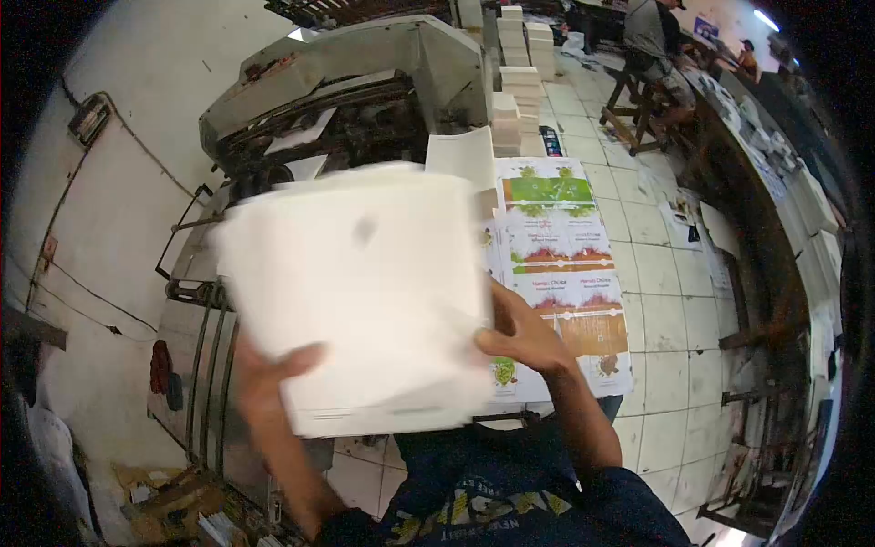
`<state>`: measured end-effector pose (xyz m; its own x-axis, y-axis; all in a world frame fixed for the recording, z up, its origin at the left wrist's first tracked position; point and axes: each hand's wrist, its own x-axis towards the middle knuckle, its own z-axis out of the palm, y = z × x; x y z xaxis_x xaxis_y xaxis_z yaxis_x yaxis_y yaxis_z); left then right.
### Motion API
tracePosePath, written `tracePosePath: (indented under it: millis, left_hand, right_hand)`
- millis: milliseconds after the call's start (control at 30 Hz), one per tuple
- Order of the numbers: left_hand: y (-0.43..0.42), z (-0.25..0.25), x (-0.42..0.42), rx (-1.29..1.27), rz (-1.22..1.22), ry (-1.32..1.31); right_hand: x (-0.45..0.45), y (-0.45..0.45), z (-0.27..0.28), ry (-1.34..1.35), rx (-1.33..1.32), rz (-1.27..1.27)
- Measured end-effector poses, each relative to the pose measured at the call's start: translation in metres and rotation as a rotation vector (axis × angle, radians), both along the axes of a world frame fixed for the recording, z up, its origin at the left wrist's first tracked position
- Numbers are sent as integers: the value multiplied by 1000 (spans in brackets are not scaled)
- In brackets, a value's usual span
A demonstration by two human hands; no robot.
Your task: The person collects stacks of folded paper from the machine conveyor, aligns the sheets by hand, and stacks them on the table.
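Note:
A thick stack of white paper sheets (365, 283) is held up in front of my body, blurred by motion. My left hand (273, 369) grips its lower left edge, thumb over the top sheet. At the right edge my right hand (524, 333) holds the same stack, thumb on top and fingers partly hidden beneath. Just right of the stack lie printed sheets (570, 273) with green, red and brown designs, partly covered by my right hand and forearm.
Behind the stack stands a grey machine (447, 73) with a dark opening. Piles of white paper (519, 91) rise beside it. A person (652, 46) is near a wooden stool (633, 109) at the back right. A long bench (752, 173) runs along the right.

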<state>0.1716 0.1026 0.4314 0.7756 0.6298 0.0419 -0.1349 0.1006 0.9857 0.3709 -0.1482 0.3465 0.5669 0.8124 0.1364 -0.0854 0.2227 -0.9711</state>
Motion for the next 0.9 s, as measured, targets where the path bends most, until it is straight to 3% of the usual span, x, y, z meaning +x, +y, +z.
tracePosePath:
  millis: [33,67,167,233,300,367,433,467,500,567,600,767,833,867,900]
  left_hand:
    - [-19,-19,20,89,120,108]
    - [-29,-25,43,188,-157,3]
    - [-45,-55,83,286,-277,4]
    - [-48,-72,97,332,-333,168]
    - [-49,-93,107,261,-391,100]
    - [-48,-122,108,191,-425,31]
    - [-45,-160,102,242,-338,9]
    - [-42,-186,104,199,-364,-169]
    - [-48,-185,104,197,-357,-169]
    - [-69,-175,103,428,-297,-164]
    - [-76,-172,104,426,-296,-165]
    - [-78,-177,112,435,-410,-86]
    - [-68,-191,108,170,-478,-157]
    - [-65,-229,105,358,-525,4]
    - [-72,-221,105,354,-529,6]
  right_hand:
    - [-1,-16,10,-56,-252,-94]
    - [-3,-24,20,-34,-277,-181]
    - [7,-41,9,-17,-322,-322]
    - [13,-54,-5,-2,-337,-394]
    - [14,-62,-16,-129,-312,-455]
    - [15,-67,-32,-111,-310,-447]
    - [15,-76,-37,-325,-458,-336]
    - [17,-84,-75,-289,-395,-343]
    - [19,-78,-82,-291,-396,-335]
    - [16,-65,-91,-192,-38,-455]
    - [15,-56,-99,-342,-68,-459]
    - [8,-46,-88,-249,-6,-407]
    - [16,-46,-96,-351,-30,-569]
    - [9,-37,-91,-272,86,-571]
    - [2,-33,-95,-278,-73,-554]
